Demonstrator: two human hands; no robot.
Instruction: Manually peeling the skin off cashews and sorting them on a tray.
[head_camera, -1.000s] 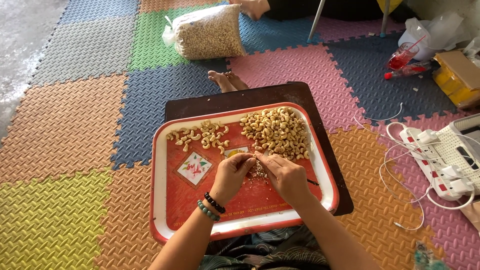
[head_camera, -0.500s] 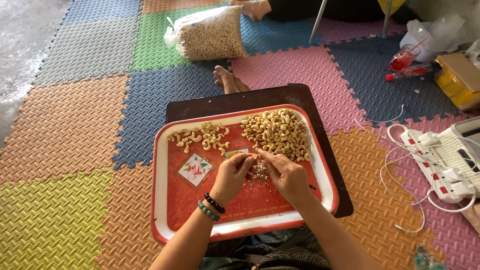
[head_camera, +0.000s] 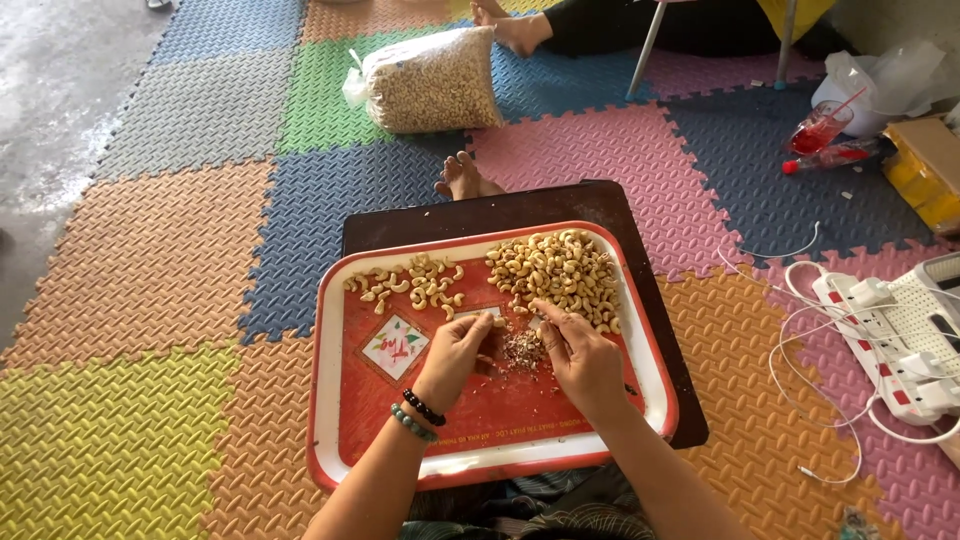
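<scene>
Two hands work close: my left hand (head_camera: 455, 350) and right hand (head_camera: 580, 355) each seem to pinch a cashew, and I'd keep peelings falling onto the brown husk heap (head_camera: 520, 350) at the red tray's (head_camera: 480, 415) centre, with the unpeeled pile (head_camera: 555, 270) at one o'clock.

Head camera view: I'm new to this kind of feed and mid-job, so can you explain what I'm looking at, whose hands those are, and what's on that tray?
There is no machine here. The picture comes from a camera worn on a person's head, looking down at their own two bare hands. The person sits on a floor of coloured foam mats, with a red tray resting on a dark board in front of them.

On the tray lie a big heap of nuts at the far right, a smaller row of paler nuts at the far left, and a small pile of crumbs between the hands.

The left hand, with bead bracelets on its wrist, and the right hand both hover over the crumbs, fingertips pinched. Each may hold a nut, but that is too small to tell.

Further off are a clear bag of nuts and a white power strip.
</scene>
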